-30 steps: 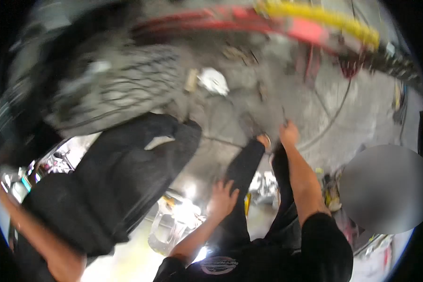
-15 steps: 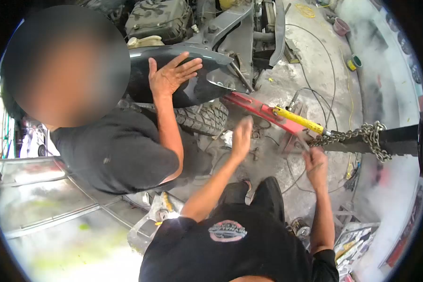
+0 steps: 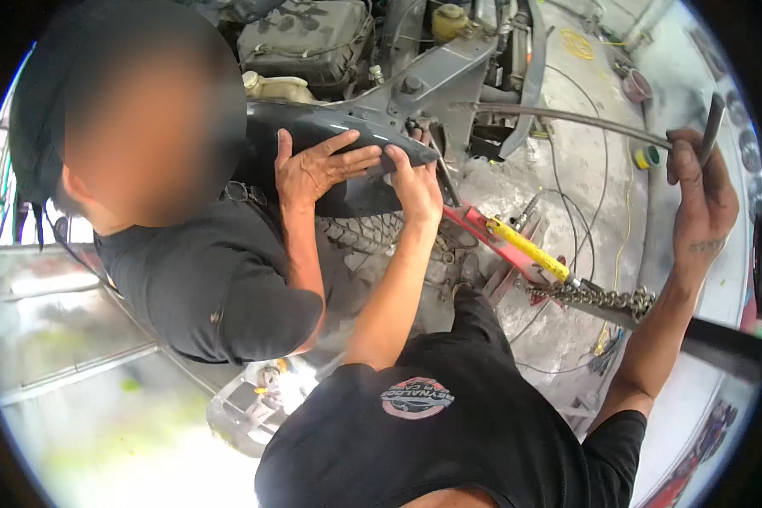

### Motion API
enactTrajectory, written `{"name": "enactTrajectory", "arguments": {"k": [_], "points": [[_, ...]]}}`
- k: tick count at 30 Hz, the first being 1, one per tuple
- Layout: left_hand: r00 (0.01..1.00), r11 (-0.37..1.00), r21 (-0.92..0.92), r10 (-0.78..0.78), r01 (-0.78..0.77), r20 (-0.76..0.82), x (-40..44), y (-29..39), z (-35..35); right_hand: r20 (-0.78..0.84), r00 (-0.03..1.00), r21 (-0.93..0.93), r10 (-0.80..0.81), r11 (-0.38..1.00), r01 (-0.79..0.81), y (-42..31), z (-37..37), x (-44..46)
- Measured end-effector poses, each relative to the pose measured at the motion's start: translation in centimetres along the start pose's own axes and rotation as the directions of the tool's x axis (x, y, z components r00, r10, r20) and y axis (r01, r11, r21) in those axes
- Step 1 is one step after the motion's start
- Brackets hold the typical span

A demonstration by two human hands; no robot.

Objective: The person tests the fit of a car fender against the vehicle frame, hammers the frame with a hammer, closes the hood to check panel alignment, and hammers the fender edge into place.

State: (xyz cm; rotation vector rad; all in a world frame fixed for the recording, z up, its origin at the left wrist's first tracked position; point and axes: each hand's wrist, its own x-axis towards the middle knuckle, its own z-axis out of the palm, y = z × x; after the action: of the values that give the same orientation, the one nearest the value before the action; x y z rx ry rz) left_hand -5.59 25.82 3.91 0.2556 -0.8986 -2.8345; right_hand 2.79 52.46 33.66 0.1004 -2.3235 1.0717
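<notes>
My left hand is closed on the front tip of a dark fender, some of its fingers hidden behind the panel. Raised on the right side, my right hand grips a long metal pry bar by its bent end. The bar's far end reaches left to the grey body frame above the fender; whether it touches is unclear. A co-worker's hand lies flat on the fender beside my left hand.
The co-worker's dark sleeve is close on my left. A red arm with a yellow cylinder runs below the fender to a chain on a dark beam. Cables cross the floor. A tire sits under the fender.
My left hand has risen from below the fender and taken hold of its tip. My right hand has moved up and right from near the chain, lifting the bar into clear sight.
</notes>
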Motion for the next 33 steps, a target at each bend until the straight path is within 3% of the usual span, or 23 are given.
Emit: {"name": "enactTrajectory", "arguments": {"k": [3, 6, 8, 10, 14, 18, 22, 26, 28, 29, 31, 32, 33], "points": [[0.992, 0.987, -0.107, 0.127, -0.123, 0.029, 0.2, -0.3, 1.2, 0.120, 0.973, -0.026, -0.199, 0.979, 0.203, 0.6, 3.9, 5.1], [0.988, 0.980, -0.125, 0.156, -0.154, 0.009, 0.2, 0.3, 2.3, 0.234, 0.940, 0.117, -0.248, 0.967, 0.226, 1.1, 7.5, 9.3], [0.987, 0.976, -0.147, 0.158, -0.161, -0.033, 0.5, 0.4, 2.3, 0.202, 0.948, 0.130, -0.246, 0.966, 0.223, 0.3, 10.2, 10.8], [0.990, 0.974, -0.180, 0.131, -0.137, -0.047, 0.1, 0.7, 2.2, 0.393, 0.874, 0.074, -0.286, 0.957, 0.280, 1.9, 11.4, 12.3], [0.998, 0.946, -0.319, 0.065, -0.063, -0.004, -0.2, 1.5, 1.3, 0.404, 0.872, 0.029, -0.277, 0.957, 0.290, 0.6, 12.8, 12.8], [0.997, 0.938, -0.341, 0.078, -0.065, 0.024, 0.2, 1.2, 2.0, 0.482, 0.807, 0.027, -0.341, 0.926, 0.376, -2.2, 12.9, 12.7], [0.996, 0.960, -0.268, 0.072, -0.085, -0.057, -0.4, 1.1, 2.6, 0.521, 0.753, 0.153, -0.401, 0.912, 0.380, -3.1, 13.7, 12.7], [0.996, 0.965, -0.254, 0.053, -0.069, -0.069, -0.6, 1.5, 3.2, 0.534, 0.737, 0.051, -0.414, 0.886, 0.461, -4.8, 14.0, 13.2], [0.996, 0.972, -0.229, 0.043, -0.059, -0.073, -0.5, 1.4, 3.2, 0.448, 0.435, 0.223, -0.781, 0.569, 0.792, -5.7, 14.7, 14.6], [0.992, 0.972, -0.222, 0.051, -0.076, -0.116, -0.5, 1.2, 3.4, 0.450, 0.439, 0.208, -0.778, 0.569, 0.796, -6.6, 14.1, 15.9], [0.993, 0.972, -0.226, 0.037, -0.061, -0.109, -0.7, 1.2, 3.4, 0.677, 0.008, 0.416, -0.736, 0.391, 0.821, -8.7, 12.5, 18.6], [0.994, 0.973, -0.225, 0.035, -0.058, -0.106, -0.6, 1.3, 3.5, 0.680, 0.009, 0.407, -0.734, 0.387, 0.827, -8.5, 13.2, 18.5], [0.994, 0.974, -0.217, 0.048, -0.069, -0.097, -0.6, 1.3, 3.5, 0.545, -0.016, 0.293, -0.838, 0.173, 0.940, -7.9, 14.4, 18.0]]}}
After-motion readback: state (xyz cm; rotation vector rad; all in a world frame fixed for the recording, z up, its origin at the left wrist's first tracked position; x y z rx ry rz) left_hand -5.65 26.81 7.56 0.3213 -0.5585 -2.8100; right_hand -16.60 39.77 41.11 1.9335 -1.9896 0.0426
